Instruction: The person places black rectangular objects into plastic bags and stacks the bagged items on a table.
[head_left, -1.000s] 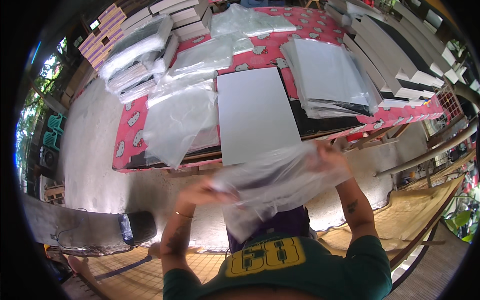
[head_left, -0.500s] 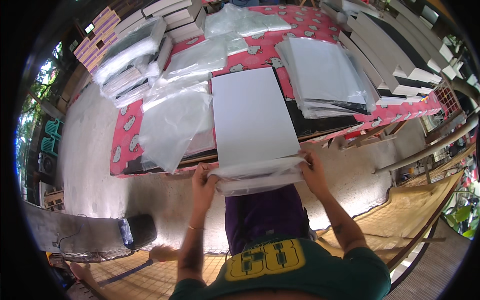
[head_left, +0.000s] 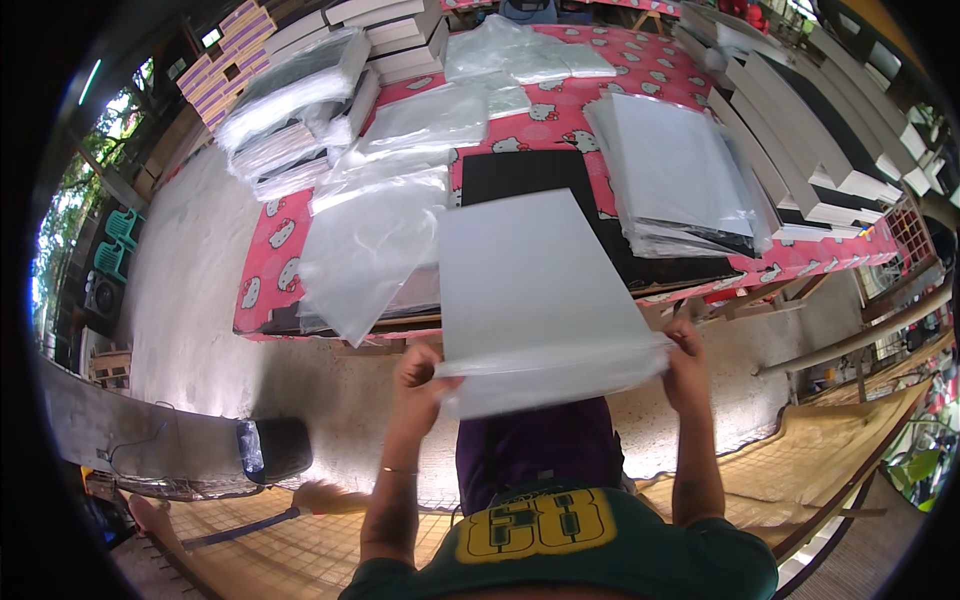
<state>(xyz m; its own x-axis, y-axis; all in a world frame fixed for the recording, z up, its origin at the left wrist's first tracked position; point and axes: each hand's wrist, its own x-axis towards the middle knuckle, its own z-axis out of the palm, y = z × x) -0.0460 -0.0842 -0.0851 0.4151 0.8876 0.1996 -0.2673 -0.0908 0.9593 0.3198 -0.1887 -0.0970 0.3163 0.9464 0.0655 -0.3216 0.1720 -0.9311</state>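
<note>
1. White flat panel (head_left: 530, 275) held out in front of the person, near edge at chest height, far edge reaching over the front edge of the table (head_left: 275, 265). A clear plastic bag (head_left: 555, 375) is gathered round its near edge, open mouth towards the panel.

2. Left hand (head_left: 418, 368) pinches the bag's left corner, fingers curled tight on plastic and panel edge together. Right hand (head_left: 685, 360) does the same at the right corner. Both closed on the bag; neither is free.

3. Step in hand, as I judge it: sleeving the panel, only just started, since the bag covers the near strip alone. The next move likely calls for drawing the film evenly along both sides so that it does not snag on a corner.

4. Just left of the panel, a loose heap of empty clear bags (head_left: 370, 240) lies on the pink patterned cloth, one hanging over the table edge.

5. Under and behind the panel, a black sheet (head_left: 525, 175) lies flat on the table.

6. Right of it, a stack of panels already in plastic (head_left: 675, 175); beyond, rows of white-edged boards (head_left: 810, 150) set on edge.

7. Far left, more wrapped stacks (head_left: 295, 100); whether their bags are sealed cannot be told.

8. On the floor at lower left, a dark bin (head_left: 280, 448); contents not visible.
</note>
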